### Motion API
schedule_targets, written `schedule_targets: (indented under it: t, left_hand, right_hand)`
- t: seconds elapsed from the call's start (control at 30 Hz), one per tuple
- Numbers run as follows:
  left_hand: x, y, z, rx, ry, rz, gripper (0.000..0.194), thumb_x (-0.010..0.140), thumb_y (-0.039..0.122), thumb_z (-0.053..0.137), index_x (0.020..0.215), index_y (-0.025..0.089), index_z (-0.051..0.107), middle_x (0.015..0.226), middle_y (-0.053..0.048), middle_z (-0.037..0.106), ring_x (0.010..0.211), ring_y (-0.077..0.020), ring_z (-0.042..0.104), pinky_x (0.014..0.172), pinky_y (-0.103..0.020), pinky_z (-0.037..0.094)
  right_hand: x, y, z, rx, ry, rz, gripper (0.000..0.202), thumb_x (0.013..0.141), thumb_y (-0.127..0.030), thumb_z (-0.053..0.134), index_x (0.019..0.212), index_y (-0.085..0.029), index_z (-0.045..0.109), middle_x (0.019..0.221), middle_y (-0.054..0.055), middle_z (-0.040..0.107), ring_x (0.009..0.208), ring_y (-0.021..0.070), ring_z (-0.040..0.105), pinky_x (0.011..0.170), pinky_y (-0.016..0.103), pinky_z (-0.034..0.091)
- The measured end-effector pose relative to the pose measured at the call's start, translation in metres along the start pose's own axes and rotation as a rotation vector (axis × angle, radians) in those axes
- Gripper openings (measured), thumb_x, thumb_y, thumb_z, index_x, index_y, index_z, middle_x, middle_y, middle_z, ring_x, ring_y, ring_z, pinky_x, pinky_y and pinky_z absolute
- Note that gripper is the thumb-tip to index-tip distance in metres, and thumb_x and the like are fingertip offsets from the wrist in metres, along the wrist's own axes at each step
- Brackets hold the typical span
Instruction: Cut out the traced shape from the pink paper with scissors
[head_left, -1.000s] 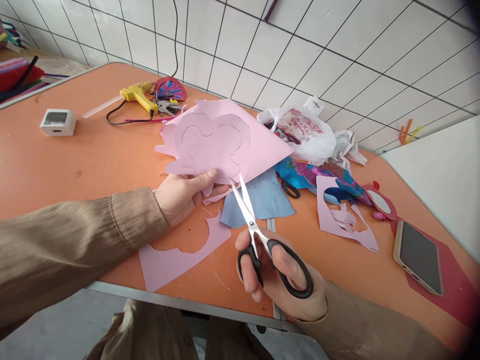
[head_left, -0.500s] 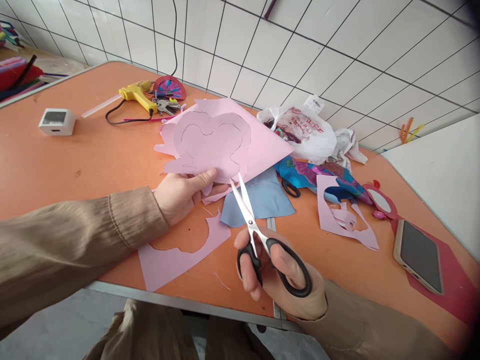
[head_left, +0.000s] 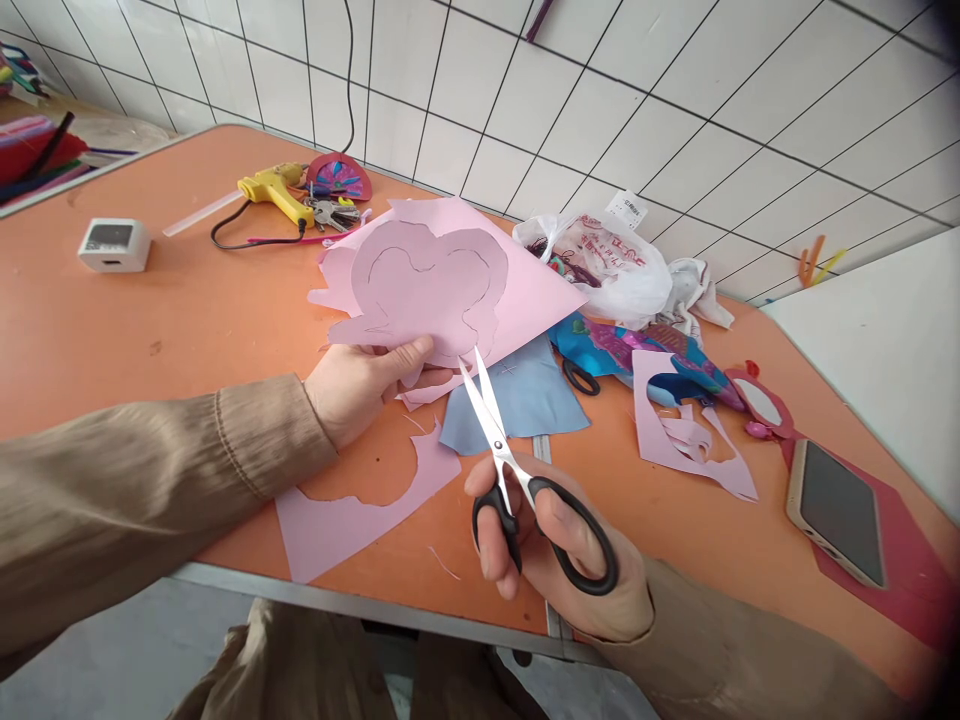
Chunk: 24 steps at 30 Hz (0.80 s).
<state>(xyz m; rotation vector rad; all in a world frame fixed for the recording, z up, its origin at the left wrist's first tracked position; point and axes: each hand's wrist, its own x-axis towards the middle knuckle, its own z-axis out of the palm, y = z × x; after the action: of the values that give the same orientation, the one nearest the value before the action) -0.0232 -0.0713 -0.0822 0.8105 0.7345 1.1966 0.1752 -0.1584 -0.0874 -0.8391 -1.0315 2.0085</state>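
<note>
Between thumb and fingers, my left hand (head_left: 367, 385) grips a pink paper cutout (head_left: 431, 280) by its lower edge. The cutout has rounded lobes and a drawn outline inside its edge. My right hand (head_left: 570, 550) has its thumb and fingers through the black handles of a pair of scissors (head_left: 498, 440). The blades are spread, with their tips at the cutout's lower right edge. A larger pink sheet (head_left: 536, 290) lies behind the cutout. Under the blades is a piece of blue fabric (head_left: 525, 400), and a pink paper offcut (head_left: 330, 540) lies below my left hand.
A yellow glue gun (head_left: 277, 195), keys (head_left: 330, 213) and a white adapter (head_left: 115, 245) are at the back left. To the right lie a plastic bag (head_left: 622, 270), black handles (head_left: 581, 377), pink scraps (head_left: 694, 440), a small mirror (head_left: 759, 402) and a phone (head_left: 838, 510). A tiled wall (head_left: 420, 90) stands behind.
The cutout's upper part has shifted slightly right and down in my left hand. My right hand and the scissors have moved a little left, blades still spread.
</note>
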Motion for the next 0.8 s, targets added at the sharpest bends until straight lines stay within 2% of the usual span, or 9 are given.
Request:
schedule_targets:
  t: [0.17,0.43,0.63,0.8]
  left_hand:
    - [-0.0005,0.0000,-0.0004,-0.003,0.016,-0.007,0.034,0.063,0.035,0.092,0.084,0.012,0.079,0.096,-0.011,0.080,0.095,-0.0302,0.076,0.095,-0.045,0.061]
    - [0.0008,-0.0029,-0.0046,0.040,0.029,-0.011,0.035,0.065,0.037,0.090,0.085,0.011,0.079,0.096,-0.013,0.080,0.092,-0.0302,0.076,0.091,-0.044,0.062]
    - [-0.0004,-0.0013,-0.0086,0.185,-0.033,0.041,0.033,0.075,0.042,0.082,0.090,0.013,0.080,0.101,-0.013,0.080,0.091,-0.0289,0.076,0.086,-0.039,0.063]
    - [-0.0021,0.0045,-0.0071,0.342,-0.029,0.106,0.032,0.080,0.042,0.077,0.091,0.013,0.080,0.099,-0.012,0.080,0.095,-0.0280,0.076,0.086,-0.037,0.063]
  right_hand:
    - [0.0010,0.0008,0.0000,-0.006,-0.003,0.004,0.039,0.088,-0.057,0.067,0.100,-0.020,0.071,0.061,0.002,0.070,0.045,0.0084,0.058,0.049,0.018,0.045]
    - [-0.0003,-0.0029,0.0024,-0.047,0.025,0.039,0.047,0.085,-0.061,0.067,0.100,-0.016,0.064,0.060,0.002,0.067,0.045,0.0100,0.056,0.048,0.020,0.042]
    - [0.0003,-0.0036,0.0023,-0.068,0.024,0.043,0.048,0.085,-0.062,0.068,0.101,-0.016,0.064,0.061,0.001,0.067,0.046,0.0098,0.057,0.050,0.022,0.042]
    - [-0.0009,-0.0031,0.0027,-0.062,0.042,0.047,0.049,0.083,-0.063,0.069,0.099,-0.016,0.064,0.061,0.001,0.068,0.047,0.0103,0.057,0.050,0.023,0.043]
